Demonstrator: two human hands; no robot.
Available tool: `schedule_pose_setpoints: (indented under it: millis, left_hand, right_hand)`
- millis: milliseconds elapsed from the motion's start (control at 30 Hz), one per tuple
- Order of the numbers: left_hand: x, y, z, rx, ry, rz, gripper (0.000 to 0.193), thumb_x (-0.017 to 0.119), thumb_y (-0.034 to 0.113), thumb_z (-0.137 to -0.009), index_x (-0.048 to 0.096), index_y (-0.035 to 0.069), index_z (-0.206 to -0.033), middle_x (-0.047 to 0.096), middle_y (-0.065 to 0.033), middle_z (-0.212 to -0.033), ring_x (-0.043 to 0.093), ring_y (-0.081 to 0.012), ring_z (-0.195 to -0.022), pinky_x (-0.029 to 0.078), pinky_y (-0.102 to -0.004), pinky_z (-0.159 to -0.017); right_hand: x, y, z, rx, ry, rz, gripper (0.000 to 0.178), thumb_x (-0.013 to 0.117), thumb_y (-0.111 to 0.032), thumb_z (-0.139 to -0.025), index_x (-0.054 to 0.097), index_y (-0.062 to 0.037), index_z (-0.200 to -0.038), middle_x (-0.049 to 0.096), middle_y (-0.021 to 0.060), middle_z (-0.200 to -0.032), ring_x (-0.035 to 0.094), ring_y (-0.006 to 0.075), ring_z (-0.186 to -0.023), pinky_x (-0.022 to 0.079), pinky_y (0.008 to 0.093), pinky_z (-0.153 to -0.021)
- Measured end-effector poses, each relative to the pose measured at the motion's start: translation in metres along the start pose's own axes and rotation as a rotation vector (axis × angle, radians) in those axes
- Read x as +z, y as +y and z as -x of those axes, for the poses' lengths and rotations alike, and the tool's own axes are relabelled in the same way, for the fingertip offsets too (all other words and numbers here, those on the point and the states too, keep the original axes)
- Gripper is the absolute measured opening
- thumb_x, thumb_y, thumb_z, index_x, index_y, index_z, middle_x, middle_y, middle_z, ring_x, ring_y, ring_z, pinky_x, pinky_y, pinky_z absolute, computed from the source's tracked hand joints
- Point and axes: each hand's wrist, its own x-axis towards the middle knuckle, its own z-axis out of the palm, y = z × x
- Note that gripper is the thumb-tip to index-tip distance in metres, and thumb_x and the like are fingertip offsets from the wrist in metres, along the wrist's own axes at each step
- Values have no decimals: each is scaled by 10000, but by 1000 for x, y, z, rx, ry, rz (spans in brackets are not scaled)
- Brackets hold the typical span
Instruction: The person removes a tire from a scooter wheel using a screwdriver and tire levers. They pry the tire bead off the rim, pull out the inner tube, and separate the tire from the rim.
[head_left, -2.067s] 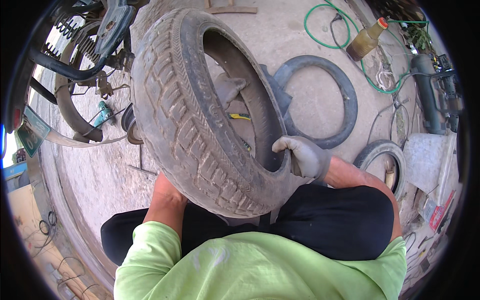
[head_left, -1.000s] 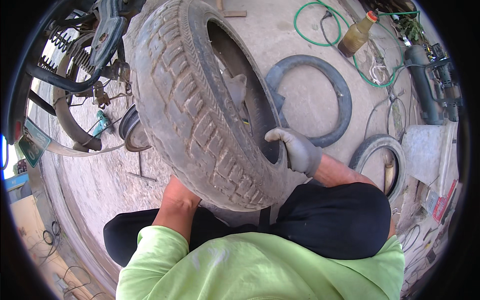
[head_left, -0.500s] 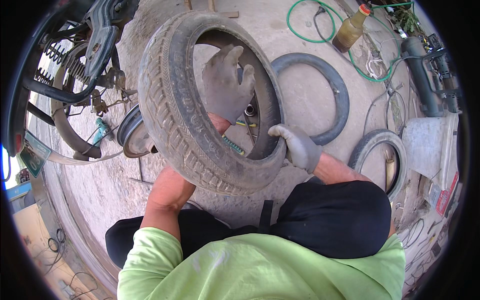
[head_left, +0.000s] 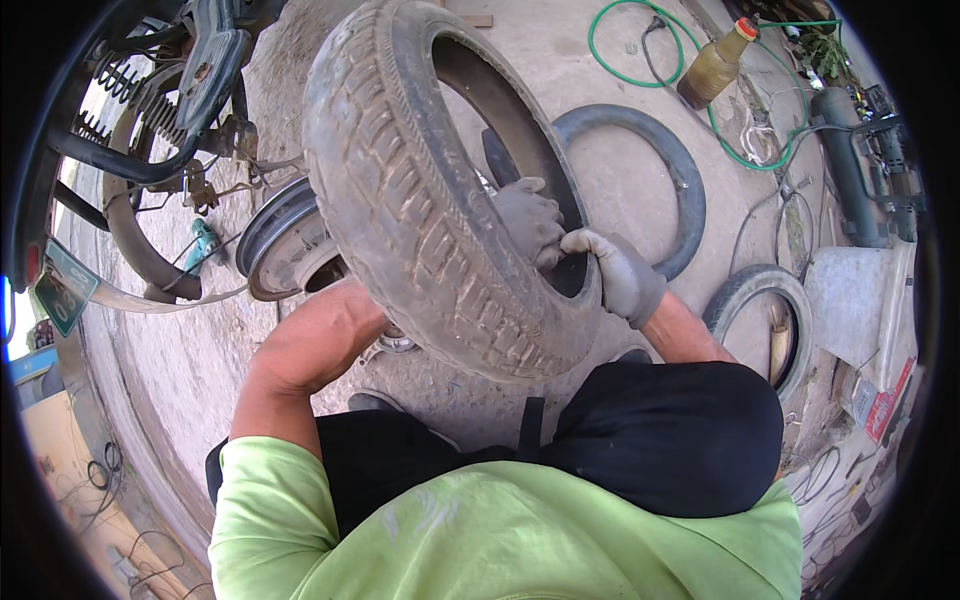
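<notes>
A worn motorcycle tire stands tilted up in front of me, its chunky tread facing left. My right hand, in a grey glove, grips the tire's right edge, thumb over the bead. My left forearm passes behind the tread side, and my gloved left hand shows inside the tire's opening. Its fingers are curled down against the inner wall, close to my right hand; what they hold, if anything, is hidden. Beyond the tire lies a dark inner tube on the ground.
At left stand a motorcycle's rear frame and shock springs, with a wheel rim beside the tire. A smaller tire lies at right. Farther back are a brown bottle, a green hose and a dark cylinder.
My left hand, open and raised inside the tire before, has come down toward my right hand with its fingers curled. The tire has turned, showing more tread, and shifted slightly up and right.
</notes>
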Motion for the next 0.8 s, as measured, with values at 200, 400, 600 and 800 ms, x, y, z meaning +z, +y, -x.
schedule_pose_setpoints:
  millis: [200,400,600,800]
  left_hand:
    - [7,13,32,-59,-59,572,549,616,474,-997,635,21,-1307,696,-216,-1256,608,-400,-1318,443,-562,-1146]
    - [-19,-8,51,-42,291,1583,752,570,618,-1004,537,19,-1457,662,-233,-1358,601,-411,-1349,455,-576,-1162]
    - [-49,-28,65,364,617,2066,958,524,762,-1011,439,17,-1608,629,-251,-1459,593,-421,-1379,467,-591,-1177]
    - [-71,-27,65,0,1136,1219,1086,572,801,-982,376,-32,-1651,570,-252,-1575,549,-394,-1463,438,-537,-1232]
  right_hand:
    - [-12,3,-11,3,39,-81,284,608,-204,-1034,746,40,-1080,769,86,-1024,723,143,-894,594,316,-803]
    - [-24,-37,-3,-252,200,60,189,688,-101,-970,732,29,-1100,754,90,-955,726,158,-829,598,316,-740]
    - [-87,-70,-15,-739,335,280,213,613,-30,-1036,750,38,-1183,771,68,-1130,734,177,-1031,599,345,-946]
    - [-101,-92,-1,-1052,700,681,339,676,-11,-1010,676,65,-1341,760,114,-1232,712,193,-1111,561,334,-1011]
